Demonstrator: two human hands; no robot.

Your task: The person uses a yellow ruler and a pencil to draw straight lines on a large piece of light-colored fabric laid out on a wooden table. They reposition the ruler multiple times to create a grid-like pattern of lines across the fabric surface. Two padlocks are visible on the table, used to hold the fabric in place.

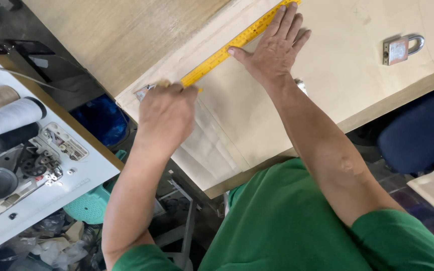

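A wooden table (126,30) is seen under both hands, and a sheet of pale cloth (237,115) is laid flat on it, reaching from below the left hand to beyond the right hand. On the far side of the left hand a white sewing machine (31,175) is placed, with three spools of thread (11,118) on it (one white, one tan, one dark). A yellow ruler (227,50) is laid slantwise on the cloth between the two hands. The right hand (275,47) is spread flat, with fingers apart, and is pressed on the ruler near its upper end. The left hand (167,115) is closed at the lower end of the ruler; something small seems to be pinched there, but what it is cannot be told. A padlock (402,48) is seen well apart, beyond the right hand, on the table.
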